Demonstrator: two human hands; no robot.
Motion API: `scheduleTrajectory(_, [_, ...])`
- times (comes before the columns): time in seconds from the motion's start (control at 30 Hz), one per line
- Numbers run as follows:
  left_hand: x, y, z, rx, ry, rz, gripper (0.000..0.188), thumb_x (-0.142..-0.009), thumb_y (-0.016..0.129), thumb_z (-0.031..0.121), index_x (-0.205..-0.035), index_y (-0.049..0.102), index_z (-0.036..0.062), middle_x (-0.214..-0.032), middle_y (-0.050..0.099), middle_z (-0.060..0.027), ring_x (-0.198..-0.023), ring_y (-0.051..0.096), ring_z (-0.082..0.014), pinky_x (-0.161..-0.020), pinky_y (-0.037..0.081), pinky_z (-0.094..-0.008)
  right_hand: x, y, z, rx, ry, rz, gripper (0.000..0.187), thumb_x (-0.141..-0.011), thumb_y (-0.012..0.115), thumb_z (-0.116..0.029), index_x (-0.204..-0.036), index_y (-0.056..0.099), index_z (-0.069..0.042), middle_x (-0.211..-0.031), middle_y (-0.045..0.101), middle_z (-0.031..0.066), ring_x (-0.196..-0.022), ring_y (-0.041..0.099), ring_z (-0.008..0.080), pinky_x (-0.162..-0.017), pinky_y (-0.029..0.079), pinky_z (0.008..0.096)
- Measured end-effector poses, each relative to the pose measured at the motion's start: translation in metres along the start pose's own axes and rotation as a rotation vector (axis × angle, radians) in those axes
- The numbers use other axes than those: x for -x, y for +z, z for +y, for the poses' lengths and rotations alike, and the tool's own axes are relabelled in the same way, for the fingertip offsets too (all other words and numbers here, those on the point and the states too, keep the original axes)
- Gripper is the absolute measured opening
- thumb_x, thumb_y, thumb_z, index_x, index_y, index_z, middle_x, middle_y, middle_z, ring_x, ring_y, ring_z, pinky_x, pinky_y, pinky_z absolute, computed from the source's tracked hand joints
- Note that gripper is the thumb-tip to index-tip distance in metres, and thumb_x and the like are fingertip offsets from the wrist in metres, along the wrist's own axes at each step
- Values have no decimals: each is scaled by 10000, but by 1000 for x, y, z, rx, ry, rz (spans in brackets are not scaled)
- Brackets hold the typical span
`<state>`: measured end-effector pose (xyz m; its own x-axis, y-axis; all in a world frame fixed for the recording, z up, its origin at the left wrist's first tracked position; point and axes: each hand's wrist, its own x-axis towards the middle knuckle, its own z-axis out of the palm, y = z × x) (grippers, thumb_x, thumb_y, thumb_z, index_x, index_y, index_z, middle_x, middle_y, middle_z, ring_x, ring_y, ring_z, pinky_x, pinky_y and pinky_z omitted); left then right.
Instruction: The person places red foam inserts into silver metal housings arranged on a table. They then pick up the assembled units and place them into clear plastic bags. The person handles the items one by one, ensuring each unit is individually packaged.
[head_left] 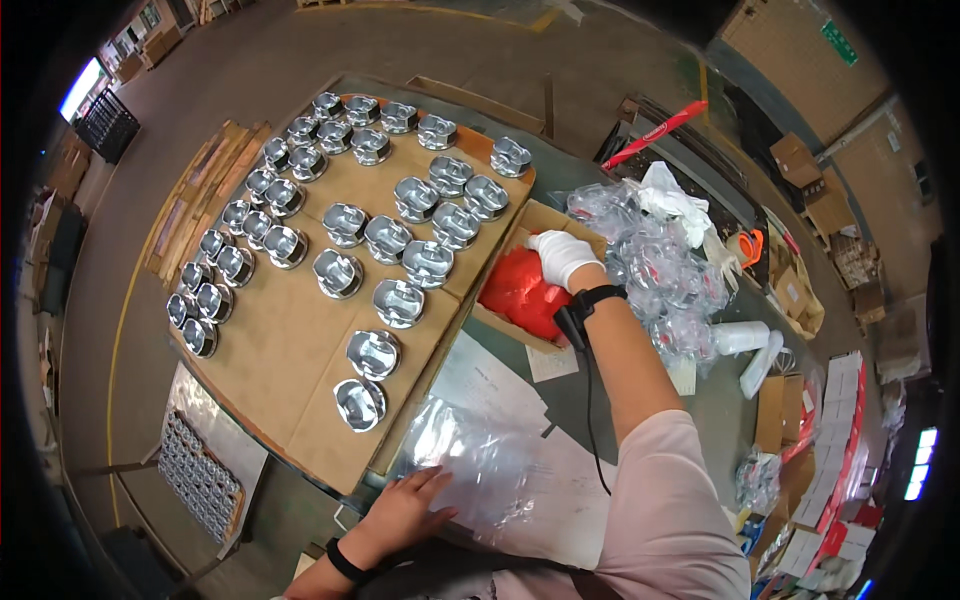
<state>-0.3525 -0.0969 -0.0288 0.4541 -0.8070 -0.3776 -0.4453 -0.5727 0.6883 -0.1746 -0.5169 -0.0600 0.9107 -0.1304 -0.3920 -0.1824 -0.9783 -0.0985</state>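
My left hand (408, 512) is bare and rests at the edge of a clear plastic bag (475, 465), fingers stretched out and holding nothing I can see. The bag lies flat on white paper sheets (570, 490). A white glove covers my right hand (562, 257), which reaches into an open cardboard box (535, 218). Red, glossy material (522, 292) fills much of that box. The right fingertips are partly hidden against the box's contents, so their grip does not show. Shiny metal pistons (398, 303) stand in loose groups on cardboard to the left.
Bagged parts in clear plastic (665, 265) are heaped right of the box. A white roll (740, 338) lies beside them. White and red cartons (830, 430) stand at the far right. A lower tray of small metal parts (198, 475) sits at left. A cable hangs from my right wrist.
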Motion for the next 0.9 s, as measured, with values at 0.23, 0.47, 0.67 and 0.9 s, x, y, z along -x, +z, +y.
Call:
scheduleTrajectory(0.23, [-21,-82,29,326,188,-50,482,-899,655,347,-1262,566,42,-1203,612,-202,-1042,614,-391,-889,502,-401,24,-5,15,-139,26,373,303,-894,469,-177,-1109,678,-134,-1114,664,172,-1018,638,350,-884,503,432])
scheduleTrajectory(0.47, [-165,-98,72,1465,-123,-44,461,-981,541,409,-1258,546,40,-1167,636,-100,-1067,609,-220,-943,486,-367,71,-5,10,-1396,171,895,319,-815,634,90,-1126,631,21,-1032,688,107,-932,655,202,-850,526,311])
scheduleTrajectory(0.67, [-278,-86,113,2052,-113,40,725,-917,376,697,-1299,530,101,-1269,585,-94,-1193,533,-261,-1067,374,-446,89,7,-27,-1901,176,853,320,-856,643,52,-1171,595,30,-1099,653,101,-934,633,168,-856,536,305])
scheduleTrajectory(0.9, [-325,-55,77,2328,135,31,670,-950,358,645,-1324,521,115,-1351,550,-113,-1243,510,-313,-1092,357,-484,98,31,-20,-941,-38,966,536,-632,739,21,-1145,619,-78,-1335,536,170,-1231,510,324,-1046,428,395])
